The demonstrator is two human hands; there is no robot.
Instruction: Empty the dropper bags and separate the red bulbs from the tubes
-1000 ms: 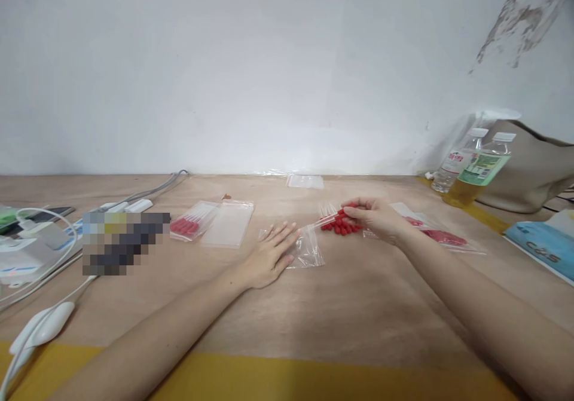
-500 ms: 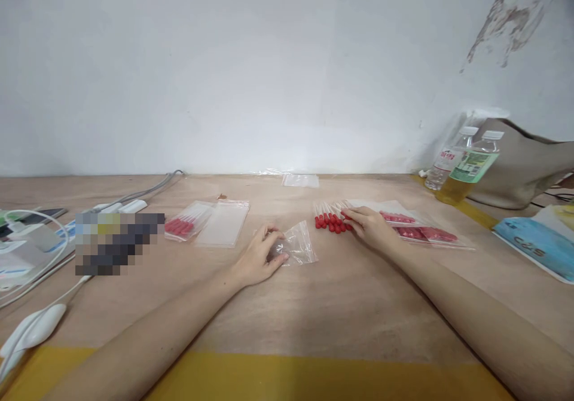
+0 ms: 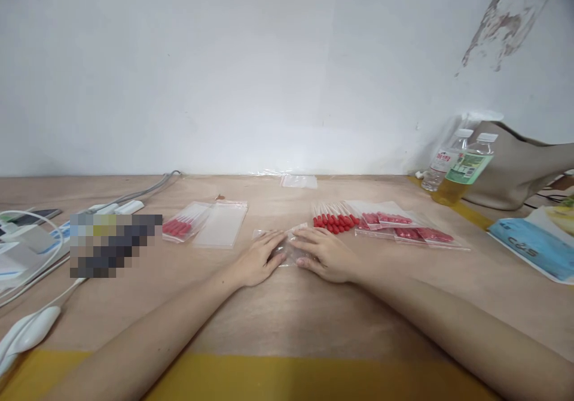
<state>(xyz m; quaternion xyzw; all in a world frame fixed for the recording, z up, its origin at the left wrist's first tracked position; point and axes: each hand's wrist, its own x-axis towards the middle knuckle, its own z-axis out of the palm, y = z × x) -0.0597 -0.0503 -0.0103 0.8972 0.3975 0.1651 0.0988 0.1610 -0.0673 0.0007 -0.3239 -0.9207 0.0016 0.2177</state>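
Note:
A clear plastic bag lies flat on the table, partly hidden under both hands. Across its left side rests my left hand, open, fingers stretched out. My right hand lies open on the bag's right side with its fingers spread. Just beyond the right hand is a loose pile of white sticks with red tips. To the right of that pile are several clear bags holding red-tipped pieces.
On the left lie a bag with red-tipped sticks and flat clear bags. More clear bags sit by the wall. Two bottles, a grey bag and a blue packet stand right; cables lie left.
My right hand has moved left and nearer, from the red-tipped sticks onto the clear plastic bag. My left hand stays in about the same place on the bag.

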